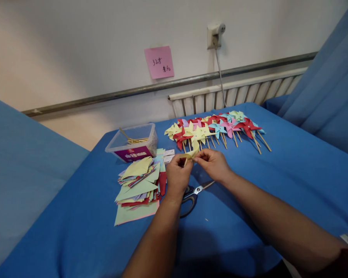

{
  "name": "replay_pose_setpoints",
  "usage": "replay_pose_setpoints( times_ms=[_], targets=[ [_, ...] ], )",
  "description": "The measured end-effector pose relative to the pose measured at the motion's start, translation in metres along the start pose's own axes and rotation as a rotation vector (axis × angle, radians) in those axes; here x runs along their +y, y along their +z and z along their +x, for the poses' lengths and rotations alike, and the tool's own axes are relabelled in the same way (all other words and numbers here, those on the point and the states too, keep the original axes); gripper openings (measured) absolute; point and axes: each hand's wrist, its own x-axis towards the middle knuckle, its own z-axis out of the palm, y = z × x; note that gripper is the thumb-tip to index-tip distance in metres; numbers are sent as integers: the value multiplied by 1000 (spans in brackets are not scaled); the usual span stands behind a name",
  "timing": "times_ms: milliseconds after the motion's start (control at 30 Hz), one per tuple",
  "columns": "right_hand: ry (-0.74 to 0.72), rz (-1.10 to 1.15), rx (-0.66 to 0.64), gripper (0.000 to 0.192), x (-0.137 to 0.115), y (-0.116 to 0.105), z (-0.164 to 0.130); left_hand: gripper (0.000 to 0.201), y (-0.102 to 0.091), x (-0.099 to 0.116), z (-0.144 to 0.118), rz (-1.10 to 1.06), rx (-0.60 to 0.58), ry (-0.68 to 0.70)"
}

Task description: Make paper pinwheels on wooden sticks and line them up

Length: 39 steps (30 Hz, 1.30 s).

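Note:
A pale yellow paper pinwheel [193, 153] is held between both hands above the table. My left hand [178, 175] is closed around it, with a short piece of its wooden stick [186, 162] showing by the fingers. Thumb and fingertips of my right hand [216, 166] pinch the paper from the other side; the exact contact is partly hidden. Below the hands lie dark-handled scissors [197, 190], partly covered by my left wrist. Just beyond, finished pinwheels [217, 129] in red, yellow, blue and pink lie in overlapping rows, their sticks pointing toward me.
Stacks of cut coloured paper [137, 189] lie left of my left hand. Behind them stands a clear plastic box [133, 144] with wooden sticks in it. Small white boxes [168, 156] sit beside the paper. A blue cloth [84, 220] covers the table; a radiator [217, 98] is behind it.

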Motion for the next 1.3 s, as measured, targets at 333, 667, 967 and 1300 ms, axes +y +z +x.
replay_pose_setpoints(
  times_ms=[333,667,967,1300],
  targets=[
    [-25,-5,46,13,-6,2,-2,4,1,-2,0,-11,-9,-17],
    [-42,40,66,15,-7,5,-4,11,3,-8,2,-129,-13,-80],
    [14,285,13,38,-5,8,0,11,3,-5,0,-163,-22,-91],
    [-18,129,15,18,-6,2,-2,15,3,-3,-1,-108,2,-131]
  ],
)
